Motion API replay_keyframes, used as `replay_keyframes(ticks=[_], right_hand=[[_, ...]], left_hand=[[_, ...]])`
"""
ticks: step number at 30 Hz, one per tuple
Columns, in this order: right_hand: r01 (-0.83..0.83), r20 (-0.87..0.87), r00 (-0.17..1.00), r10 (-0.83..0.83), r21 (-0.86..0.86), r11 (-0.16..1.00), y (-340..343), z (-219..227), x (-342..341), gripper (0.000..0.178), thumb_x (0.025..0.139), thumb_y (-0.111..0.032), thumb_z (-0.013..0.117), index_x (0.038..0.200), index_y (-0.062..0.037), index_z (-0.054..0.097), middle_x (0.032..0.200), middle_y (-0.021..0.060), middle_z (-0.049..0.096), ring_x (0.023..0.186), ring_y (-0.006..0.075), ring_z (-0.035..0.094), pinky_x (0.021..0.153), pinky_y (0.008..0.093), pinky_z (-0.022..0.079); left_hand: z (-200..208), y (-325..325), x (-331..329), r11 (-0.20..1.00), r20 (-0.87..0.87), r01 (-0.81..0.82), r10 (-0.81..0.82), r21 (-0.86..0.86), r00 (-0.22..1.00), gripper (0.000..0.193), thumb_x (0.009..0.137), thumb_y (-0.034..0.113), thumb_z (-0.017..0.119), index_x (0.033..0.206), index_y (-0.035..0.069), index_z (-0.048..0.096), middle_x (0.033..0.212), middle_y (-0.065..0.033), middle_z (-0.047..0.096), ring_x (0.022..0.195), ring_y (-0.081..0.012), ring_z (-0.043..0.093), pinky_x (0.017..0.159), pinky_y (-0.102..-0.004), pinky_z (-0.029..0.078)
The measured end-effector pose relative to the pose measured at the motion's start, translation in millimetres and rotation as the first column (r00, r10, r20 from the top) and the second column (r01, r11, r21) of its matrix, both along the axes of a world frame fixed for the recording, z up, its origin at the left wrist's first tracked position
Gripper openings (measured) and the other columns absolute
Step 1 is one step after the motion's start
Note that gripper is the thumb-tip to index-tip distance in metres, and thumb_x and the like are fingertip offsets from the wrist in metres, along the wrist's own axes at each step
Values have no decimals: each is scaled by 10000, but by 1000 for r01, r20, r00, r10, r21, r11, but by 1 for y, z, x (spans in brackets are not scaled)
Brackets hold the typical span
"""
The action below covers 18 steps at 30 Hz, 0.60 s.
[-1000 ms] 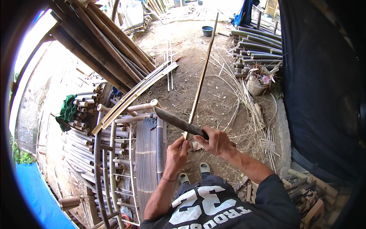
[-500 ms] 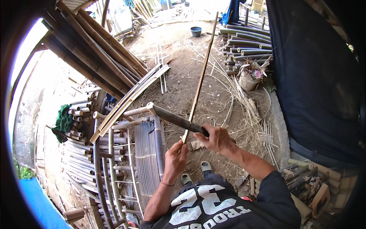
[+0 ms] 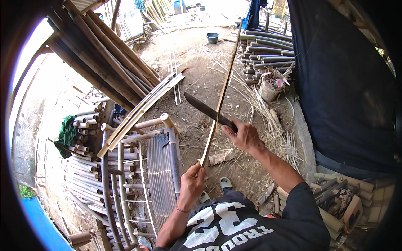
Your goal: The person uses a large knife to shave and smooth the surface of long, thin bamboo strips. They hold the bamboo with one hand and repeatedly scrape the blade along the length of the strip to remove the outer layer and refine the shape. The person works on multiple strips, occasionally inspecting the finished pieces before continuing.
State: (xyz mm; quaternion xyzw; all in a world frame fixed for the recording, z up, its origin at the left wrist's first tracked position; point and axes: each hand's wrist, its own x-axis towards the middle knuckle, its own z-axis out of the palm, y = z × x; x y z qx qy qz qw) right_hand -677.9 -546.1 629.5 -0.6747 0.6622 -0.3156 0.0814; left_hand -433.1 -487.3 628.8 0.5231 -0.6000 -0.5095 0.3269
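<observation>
The worker's left hand (image 3: 192, 181) has its grip clenched around the near end of a long, narrow brown bamboo strip (image 3: 225, 83), which slants up and away over the bare earth floor (image 3: 192, 50). The right hand (image 3: 246, 137) grasps the handle of a dark, curved-bladed machete (image 3: 204, 109); its blade crosses the strip beyond the left hand, though I can't tell whether the edge bites in. Off left stands a clear ribbed sheet (image 3: 159, 180) beside brown bamboo rails (image 3: 104, 184).
</observation>
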Motion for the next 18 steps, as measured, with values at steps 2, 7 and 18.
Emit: replay_keyframes(ticks=[2, 7, 18], right_hand=[[-153, -43, 986, 160, 134, 979, -3, 3, -3, 662, 929, -704, 339, 840, -88, 567, 513, -16, 470, 369, 106, 458, 311, 310, 415], [21, 15, 1000, -21, 1, 1000, -11, 7, -17, 627, 934, -690, 358, 822, -107, 559, 502, -40, 420, 362, 76, 402, 295, 307, 385], [-28, -58, 998, 30, 24, 999, -26, 19, -38, 672, 924, -718, 293, 797, -107, 540, 505, -37, 431, 357, 77, 399, 274, 295, 362]], left_hand=[[-1, 4, 3, 999, -50, -16, 14, -36, 999, 239, 986, 159, 546, 1134, -6, 637, 750, 17, 589, 619, -29, 466, 525, -203, 370], [-9, 16, 18, 999, -58, 33, -33, 0, 998, 245, 985, 140, 549, 1169, 0, 631, 749, 28, 560, 627, -26, 458, 524, -198, 361], [-13, 37, 45, 997, -60, 71, -74, -43, 995, 228, 984, 130, 541, 1135, -15, 631, 760, 41, 502, 637, -27, 446, 531, -199, 366]])
